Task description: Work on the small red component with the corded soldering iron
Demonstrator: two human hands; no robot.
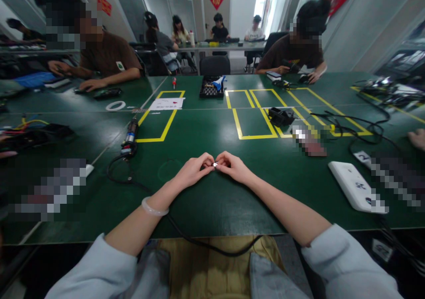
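Observation:
My left hand (196, 169) and my right hand (232, 166) meet fingertip to fingertip above the green table. Between them is a tiny bright metallic piece (215, 164), pinched from both sides; it is too small for me to name its kind. The fingers of both hands are curled and closed. A pale bangle (154, 207) circles my left wrist. To the left of my left hand lies an electric screwdriver (130, 135), its black cable (139, 184) running across the table and over the front edge.
The green table (206, 130) carries yellow tape outlines. A black parts tray (211, 87) with a blue-and-white item stands at the back. A black bracket-like part (280, 116), a white power bank-like block (355, 186) and dark cables (368, 126) lie right. Co-workers sit across the table.

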